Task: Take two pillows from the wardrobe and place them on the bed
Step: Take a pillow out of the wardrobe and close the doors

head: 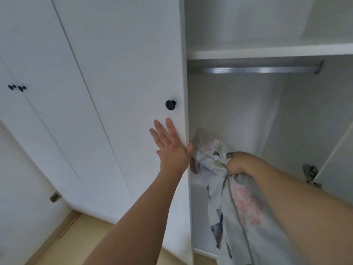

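A white wardrobe [118, 77] fills the view, its right compartment open. My right hand [239, 163] is shut on a floral pillow [242, 205], white with pink flowers and green leaves, gripping its cover near one corner. The pillow hangs partly out of the open compartment and drops toward the bottom edge of the view. My left hand [171, 148] lies flat with spread fingers against the closed door, just below its black knob [170, 105], the thumb at the door's edge. No second pillow shows, and the bed is out of view.
Inside the compartment a white shelf [267, 51] sits above a metal hanging rail [254, 70]. The open right door, with its hinge [310, 174], stands at the far right. Two more black knobs [16, 87] mark doors at the left. Tan floor [57, 243] lies below.
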The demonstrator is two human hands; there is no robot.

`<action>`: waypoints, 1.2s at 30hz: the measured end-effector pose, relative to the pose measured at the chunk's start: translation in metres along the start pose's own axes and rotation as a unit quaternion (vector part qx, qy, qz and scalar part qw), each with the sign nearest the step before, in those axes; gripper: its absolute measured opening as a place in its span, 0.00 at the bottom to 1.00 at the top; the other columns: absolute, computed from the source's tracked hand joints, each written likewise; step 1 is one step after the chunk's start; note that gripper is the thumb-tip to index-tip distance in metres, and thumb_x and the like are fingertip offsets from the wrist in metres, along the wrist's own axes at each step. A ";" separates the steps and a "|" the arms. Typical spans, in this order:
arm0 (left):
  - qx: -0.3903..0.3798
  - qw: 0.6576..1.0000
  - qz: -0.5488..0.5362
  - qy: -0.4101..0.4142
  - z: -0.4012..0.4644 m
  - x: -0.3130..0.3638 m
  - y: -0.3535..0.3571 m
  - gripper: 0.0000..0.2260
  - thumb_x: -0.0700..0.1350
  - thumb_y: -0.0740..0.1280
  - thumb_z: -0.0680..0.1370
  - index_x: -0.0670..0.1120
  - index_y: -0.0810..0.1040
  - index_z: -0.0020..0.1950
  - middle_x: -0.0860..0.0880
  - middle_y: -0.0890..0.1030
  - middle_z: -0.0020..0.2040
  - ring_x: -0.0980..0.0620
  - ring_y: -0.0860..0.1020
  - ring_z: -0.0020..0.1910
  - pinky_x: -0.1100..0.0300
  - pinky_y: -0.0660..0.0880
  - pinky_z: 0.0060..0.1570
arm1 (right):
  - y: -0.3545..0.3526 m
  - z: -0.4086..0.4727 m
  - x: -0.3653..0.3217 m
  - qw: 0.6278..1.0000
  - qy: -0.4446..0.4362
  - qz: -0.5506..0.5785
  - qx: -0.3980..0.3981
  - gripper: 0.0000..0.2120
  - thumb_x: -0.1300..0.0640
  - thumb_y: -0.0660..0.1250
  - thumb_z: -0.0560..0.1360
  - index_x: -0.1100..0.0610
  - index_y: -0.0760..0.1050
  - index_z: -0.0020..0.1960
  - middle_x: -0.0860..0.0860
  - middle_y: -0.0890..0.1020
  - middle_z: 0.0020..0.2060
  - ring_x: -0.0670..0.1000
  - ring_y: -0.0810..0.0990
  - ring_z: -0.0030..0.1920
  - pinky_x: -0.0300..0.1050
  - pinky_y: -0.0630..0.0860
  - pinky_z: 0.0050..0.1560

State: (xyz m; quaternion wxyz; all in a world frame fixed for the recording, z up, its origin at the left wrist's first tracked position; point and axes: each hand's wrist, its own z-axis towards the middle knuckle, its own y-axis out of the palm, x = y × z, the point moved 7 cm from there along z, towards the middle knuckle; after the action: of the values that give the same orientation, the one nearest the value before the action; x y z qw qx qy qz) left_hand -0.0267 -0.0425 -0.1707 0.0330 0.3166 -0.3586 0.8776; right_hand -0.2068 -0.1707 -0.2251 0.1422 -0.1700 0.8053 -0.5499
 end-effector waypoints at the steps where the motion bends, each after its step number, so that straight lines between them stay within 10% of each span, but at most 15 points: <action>1: -0.004 1.000 0.004 -0.006 0.002 0.001 0.005 0.44 0.61 0.59 0.75 0.58 0.25 0.73 0.48 0.29 0.77 0.41 0.30 0.75 0.26 0.69 0.55 | 0.001 0.003 0.003 1.000 0.003 0.001 0.000 0.05 0.59 0.66 0.67 0.57 0.69 0.36 0.57 0.82 0.48 0.56 0.82 0.48 0.46 0.79 0.52; 15: -0.020 0.997 0.014 -0.068 0.036 0.008 0.060 0.43 0.56 0.60 0.79 0.54 0.25 0.74 0.46 0.22 0.73 0.36 0.27 0.73 0.20 0.64 0.51 | 0.020 0.022 0.019 0.997 0.049 0.056 -0.034 0.12 0.55 0.66 0.71 0.59 0.75 0.52 0.55 0.77 0.44 0.54 0.75 0.42 0.41 0.73 0.46; 25: 0.020 0.997 0.048 -0.063 0.049 0.001 0.084 0.41 0.57 0.60 0.79 0.48 0.33 0.78 0.39 0.29 0.76 0.33 0.32 0.74 0.19 0.65 0.45 | 0.037 0.037 0.033 0.989 0.108 0.094 -0.034 0.20 0.55 0.64 0.72 0.61 0.72 0.63 0.57 0.77 0.59 0.57 0.78 0.56 0.44 0.75 0.56; 36: -0.064 0.997 0.040 -0.017 0.039 -0.009 0.092 0.43 0.55 0.61 0.80 0.53 0.26 0.74 0.44 0.20 0.71 0.38 0.22 0.70 0.18 0.51 0.58 | 0.057 -0.015 0.037 0.970 0.187 0.155 -0.011 0.10 0.56 0.62 0.74 0.59 0.75 0.53 0.52 0.75 0.41 0.55 0.75 0.46 0.44 0.73 0.49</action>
State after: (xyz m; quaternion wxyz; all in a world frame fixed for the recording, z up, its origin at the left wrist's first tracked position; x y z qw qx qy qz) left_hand -0.0252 -0.1343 -0.2110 0.0118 0.3138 -0.4268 0.8481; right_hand -0.2529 -0.1550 -0.2751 0.0705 0.0616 0.8404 -0.5338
